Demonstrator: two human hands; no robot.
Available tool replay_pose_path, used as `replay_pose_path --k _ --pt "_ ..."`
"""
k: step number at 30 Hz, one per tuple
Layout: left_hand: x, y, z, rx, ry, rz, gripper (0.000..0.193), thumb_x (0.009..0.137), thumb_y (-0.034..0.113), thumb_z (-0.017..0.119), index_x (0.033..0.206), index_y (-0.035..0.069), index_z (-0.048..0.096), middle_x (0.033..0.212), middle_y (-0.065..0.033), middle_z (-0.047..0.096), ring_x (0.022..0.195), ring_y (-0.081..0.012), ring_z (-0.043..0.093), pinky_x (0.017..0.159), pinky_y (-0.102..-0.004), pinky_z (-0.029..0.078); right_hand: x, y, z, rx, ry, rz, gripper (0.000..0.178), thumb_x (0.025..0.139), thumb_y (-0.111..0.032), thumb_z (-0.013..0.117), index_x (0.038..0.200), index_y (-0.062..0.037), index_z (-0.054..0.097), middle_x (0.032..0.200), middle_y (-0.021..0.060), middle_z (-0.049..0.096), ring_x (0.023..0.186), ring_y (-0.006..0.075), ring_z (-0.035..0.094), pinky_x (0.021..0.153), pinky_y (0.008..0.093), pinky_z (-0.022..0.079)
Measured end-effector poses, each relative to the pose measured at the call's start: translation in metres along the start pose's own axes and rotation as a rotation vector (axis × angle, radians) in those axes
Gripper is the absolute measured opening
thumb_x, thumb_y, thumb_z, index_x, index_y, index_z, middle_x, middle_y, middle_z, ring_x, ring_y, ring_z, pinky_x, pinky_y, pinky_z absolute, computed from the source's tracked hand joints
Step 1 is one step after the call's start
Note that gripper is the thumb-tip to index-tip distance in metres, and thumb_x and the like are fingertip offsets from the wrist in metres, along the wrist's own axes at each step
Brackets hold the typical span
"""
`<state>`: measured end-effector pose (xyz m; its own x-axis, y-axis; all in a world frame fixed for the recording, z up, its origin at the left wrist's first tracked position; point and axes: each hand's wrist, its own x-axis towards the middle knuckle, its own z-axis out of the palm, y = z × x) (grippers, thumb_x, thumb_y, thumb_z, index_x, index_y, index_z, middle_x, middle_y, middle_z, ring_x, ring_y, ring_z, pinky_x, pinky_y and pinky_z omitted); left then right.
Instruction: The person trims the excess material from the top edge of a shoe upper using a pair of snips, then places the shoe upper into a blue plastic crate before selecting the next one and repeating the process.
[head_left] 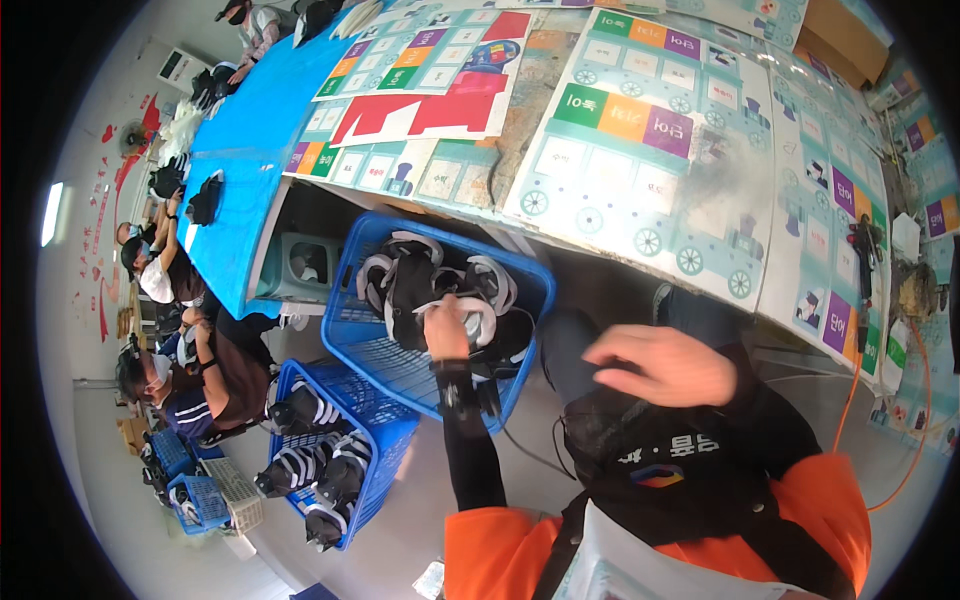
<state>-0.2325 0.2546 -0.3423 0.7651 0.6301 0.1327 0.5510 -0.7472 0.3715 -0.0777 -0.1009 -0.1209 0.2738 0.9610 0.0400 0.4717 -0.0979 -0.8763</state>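
My left hand (447, 330) reaches down into a blue plastic basket (350, 345) beside the worktable. Its fingers are closed on the pale edge of a black and light-grey shoe (478, 322). More black shoes with grey and white parts (415, 285) lie heaped around it in the basket. Over my lap hovers my right hand (665, 368), slightly smeared, with its fingers stretched out and nothing in them. It is apart from the basket and below the table's edge.
The worktable (640, 215) is covered with printed sheets, and a red and white cut sheet (420, 115) lies on top. A second blue basket of shoes (345, 480) stands on the floor at left. Co-workers (190, 370) sit along the blue tabletop (240, 150). An orange cord (850, 400) hangs at right.
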Motion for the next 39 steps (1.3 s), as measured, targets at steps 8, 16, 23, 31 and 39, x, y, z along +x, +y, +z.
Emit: replay_pose_path --k 8,16,23,31,39 --pt "-0.172 0.203 -0.104 0.151 -0.196 0.770 0.018 0.078 0.015 0.068 0.094 0.008 0.068 0.102 -0.0135 0.065 0.104 -0.0301 0.061 0.084 -0.0439 0.052 0.108 0.084 0.099 -0.053 -0.330 0.399 0.085 0.088 -0.052 0.072 0.143 0.0078 0.046 0.112 0.0327 0.071 0.110 0.0469 0.069 0.095 0.0486 0.055" --pt "-0.182 0.150 -0.078 -0.437 0.228 -0.015 0.046 0.082 0.017 0.085 0.119 0.000 0.064 0.126 -0.0188 0.063 0.120 -0.0401 0.059 0.102 -0.0495 0.047 0.030 0.115 0.093 0.025 -0.014 0.273 0.041 0.082 -0.002 0.059 0.122 -0.0022 0.051 0.100 0.0347 0.069 0.100 0.0511 0.067 0.084 0.0574 0.052" --pt "-0.169 0.131 -0.044 -0.798 0.182 -0.128 0.025 0.092 0.008 0.078 0.116 0.003 0.075 0.106 -0.0073 0.071 0.089 -0.0154 0.067 0.078 -0.0262 0.055 -0.012 0.115 0.082 -0.034 0.009 0.242 0.046 0.087 -0.011 0.070 0.125 -0.0003 0.048 0.112 0.0292 0.068 0.108 0.0470 0.067 0.088 0.0493 0.054" --pt "-0.170 0.157 -0.059 -1.001 0.122 -0.076 0.015 0.088 -0.001 0.080 0.102 0.000 0.074 0.112 -0.0063 0.067 0.092 -0.0123 0.065 0.077 -0.0243 0.053 -0.012 0.089 0.057 0.188 0.328 -0.088 0.013 0.095 -0.013 0.074 0.102 -0.0036 0.077 0.097 0.0095 0.069 0.086 0.0224 0.069 0.077 0.0329 0.055" --pt "-0.173 0.162 -0.053 -0.993 0.115 -0.130 0.006 0.098 0.005 0.072 0.096 0.000 0.068 0.097 -0.0015 0.066 0.085 -0.0085 0.058 0.074 -0.0219 0.045 -0.016 0.086 0.069 -0.024 0.437 0.028 0.009 0.096 -0.009 0.070 0.095 -0.0007 0.070 0.089 0.0090 0.070 0.082 0.0242 0.067 0.075 0.0351 0.053"
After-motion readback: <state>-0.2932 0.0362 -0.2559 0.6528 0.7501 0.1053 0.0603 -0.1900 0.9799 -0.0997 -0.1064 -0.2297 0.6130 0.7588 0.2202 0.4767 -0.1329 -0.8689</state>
